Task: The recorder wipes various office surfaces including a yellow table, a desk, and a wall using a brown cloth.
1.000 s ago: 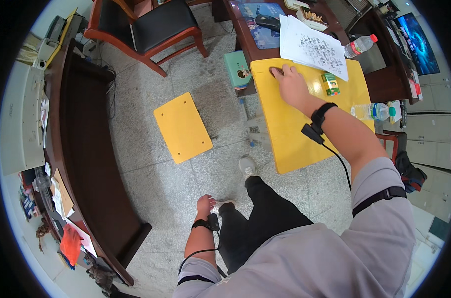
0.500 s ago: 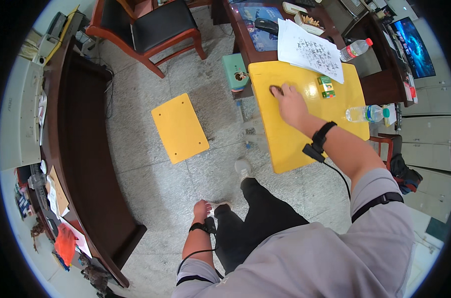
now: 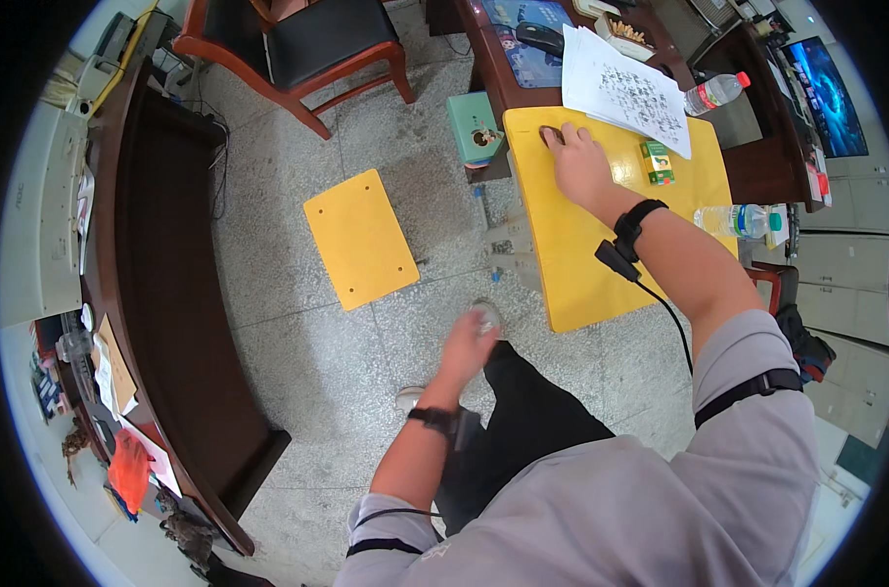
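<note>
My right hand rests near the far left corner of the yellow tabletop, fingers curled on a small dark brown object, partly hidden beneath them. Right of it lie a small green and yellow box and a stack of written paper. A water bottle with a green cap lies on its side at the table's right. My left hand is raised in front of my legs, below the table's left side, its fingers smeared by motion.
A yellow board is on the floor left of the table, near a mint box. A dark desk runs along the left. A wooden chair stands at top. A red-capped bottle and monitor are at top right.
My left hand has swung up and forward from beside my leg. My right hand moved a little toward me, then back toward the far edge with the brown object.
</note>
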The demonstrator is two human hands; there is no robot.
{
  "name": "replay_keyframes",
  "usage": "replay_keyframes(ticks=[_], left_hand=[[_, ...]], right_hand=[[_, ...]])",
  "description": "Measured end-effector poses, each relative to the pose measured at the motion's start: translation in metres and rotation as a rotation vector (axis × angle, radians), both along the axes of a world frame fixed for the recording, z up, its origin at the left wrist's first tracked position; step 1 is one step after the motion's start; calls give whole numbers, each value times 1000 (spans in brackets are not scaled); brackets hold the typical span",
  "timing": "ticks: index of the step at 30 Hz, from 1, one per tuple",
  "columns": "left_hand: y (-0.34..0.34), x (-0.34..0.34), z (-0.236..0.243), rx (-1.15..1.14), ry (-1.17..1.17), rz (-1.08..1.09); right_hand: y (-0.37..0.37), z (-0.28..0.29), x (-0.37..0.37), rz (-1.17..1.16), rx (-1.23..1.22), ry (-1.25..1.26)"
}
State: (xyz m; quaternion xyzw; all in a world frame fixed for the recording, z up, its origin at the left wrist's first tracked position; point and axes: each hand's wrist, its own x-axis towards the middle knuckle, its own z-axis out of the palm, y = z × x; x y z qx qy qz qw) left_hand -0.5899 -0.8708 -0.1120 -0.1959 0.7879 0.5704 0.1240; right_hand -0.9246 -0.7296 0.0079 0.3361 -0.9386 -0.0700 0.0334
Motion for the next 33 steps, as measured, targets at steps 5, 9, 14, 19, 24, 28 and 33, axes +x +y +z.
replay_keyframes(ticks=[5,9,14,19,24,28,33], left_hand=[[6,-103,129,-430,467,-428],[19,-127,111,-583,323,-701],[32,-131,120,-615,214,-684],[39,-133,116,-617,175,-645],[50,-131,115,-680,180,-595],[54,-133,116,-691,173,-601],[51,-131,115,-696,108,-624]], right_hand=[[-17,-8,-28,1,8,48],[-13,-12,-51,-116,107,77],[-4,-11,-15,63,79,73],[7,3,36,335,-22,-30],[12,-1,1,100,49,81],[10,-11,-33,-61,21,144],[-16,-11,12,113,-47,80]])
